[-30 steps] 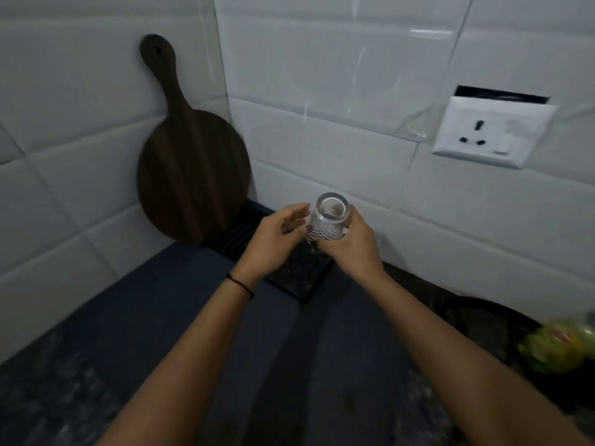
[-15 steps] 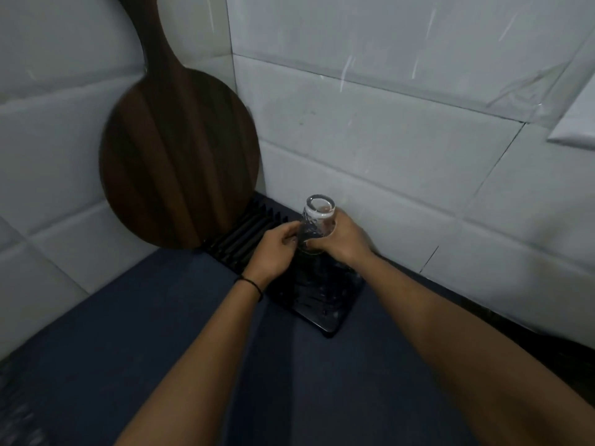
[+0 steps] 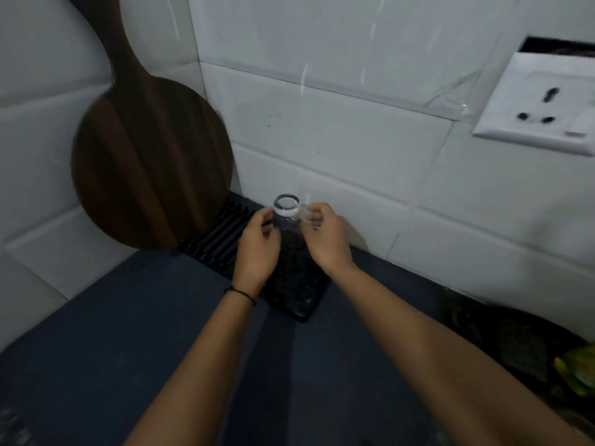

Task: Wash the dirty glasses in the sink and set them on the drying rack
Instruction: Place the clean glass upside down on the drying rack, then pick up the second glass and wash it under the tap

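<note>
- The glass (image 3: 286, 217) stands upside down on the drying rack (image 3: 289, 284), its thick round base facing up and its patterned wall running down to the rack's dark surface.
- The drying rack is a black ribbed tray lying in the corner of the worktop (image 3: 128, 333), close to the tiled wall (image 3: 338, 149).
- The left hand (image 3: 257, 249) sits just beside the glass on its left, fingers curled toward the wall of the glass. Its grip looks loosened, with fingertips at or barely off the glass; whether they touch I cannot tell.
- The right hand (image 3: 325, 236) is on the other side, fingers bent and spread slightly apart from the glass, a clear gap showing between them and the rim of the base. Its grip is loose and empty.
- A thin dark band (image 3: 241, 292) circles the left wrist.
- A round dark wooden cutting board (image 3: 151, 162) with a long handle leans upright against the left wall, its lower edge next to the far end of the rack.
- The worktop under the rack is covered in a dark blue mat.
- A white power socket (image 3: 541, 104) is mounted on the wall at upper right.
- At the far right edge lies something green and yellow (image 3: 576, 371), too blurred to name, beside a dark round shape.
</note>
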